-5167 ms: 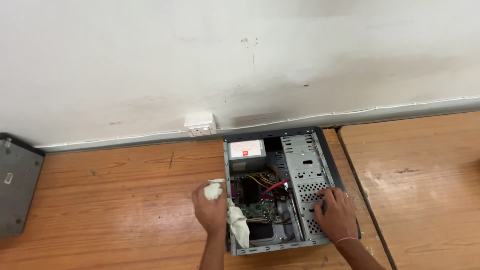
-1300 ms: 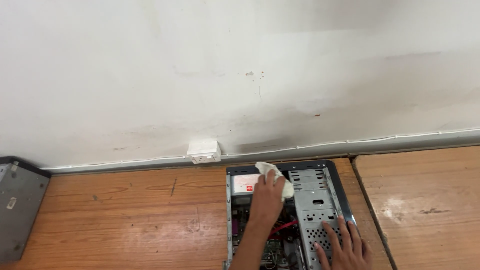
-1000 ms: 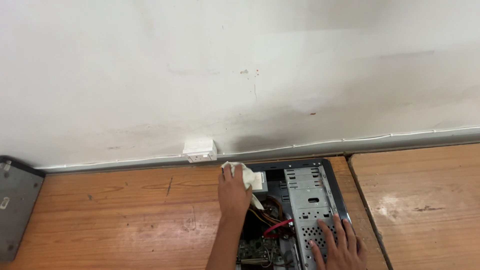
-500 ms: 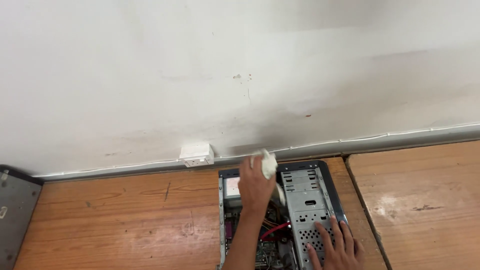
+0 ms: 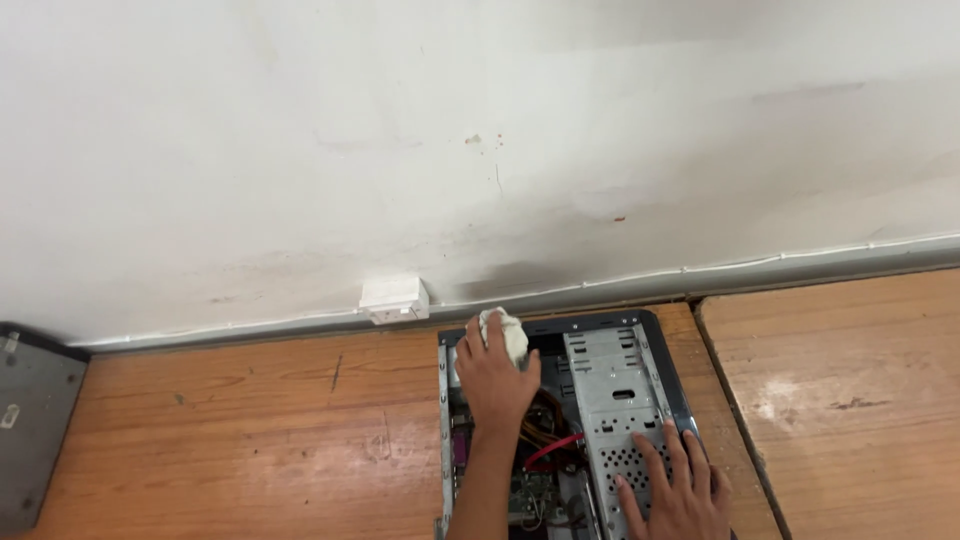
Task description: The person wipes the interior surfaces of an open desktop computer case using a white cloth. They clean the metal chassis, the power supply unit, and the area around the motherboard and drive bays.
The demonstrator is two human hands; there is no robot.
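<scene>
While the open computer case (image 5: 560,420) lies on the wooden desk (image 5: 250,430) with its long axis running from the person toward the wall, the head view shows the left hand (image 5: 495,378) at the case's far left corner, its grip closed around a white cloth (image 5: 505,333) pressed there. The right hand (image 5: 672,490), fingers spread flat and holding nothing, rests on the perforated metal bay nearer the person, to the right of the cloth.
</scene>
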